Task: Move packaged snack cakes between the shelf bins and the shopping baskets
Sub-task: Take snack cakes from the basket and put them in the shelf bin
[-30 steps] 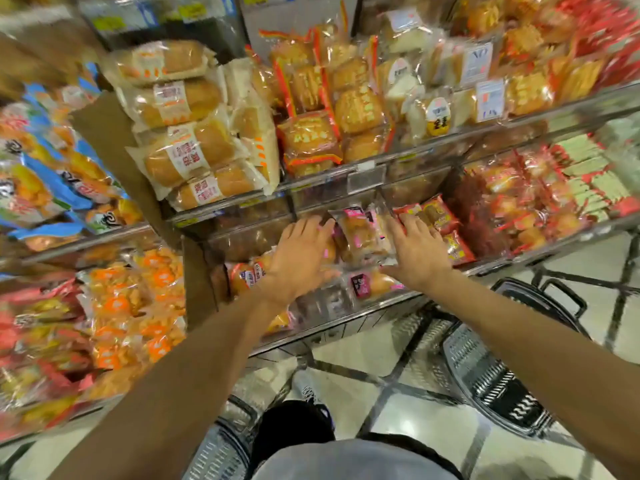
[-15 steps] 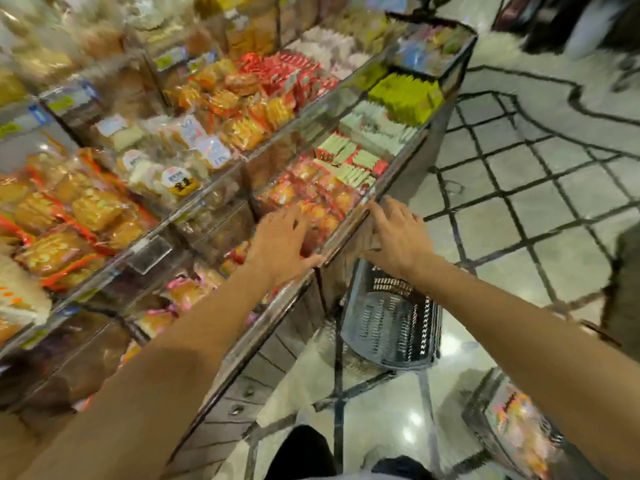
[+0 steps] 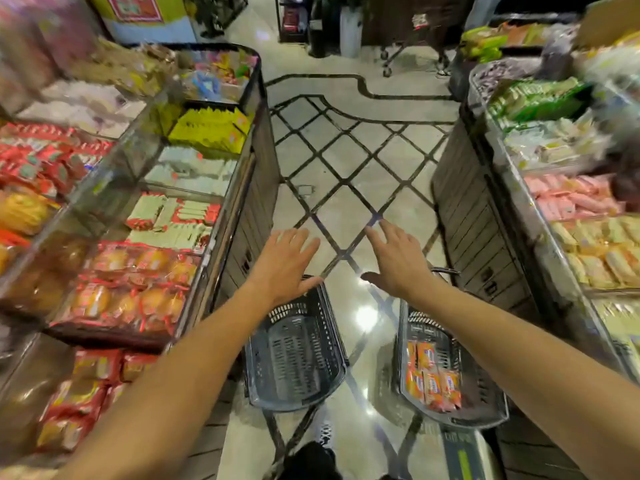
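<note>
Bare hands (image 3: 341,261) now off shelf.

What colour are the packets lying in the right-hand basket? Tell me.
Mostly orange, with white-and-blue label patches; the packets lie in the dark grey basket, seen in the head view.
</note>
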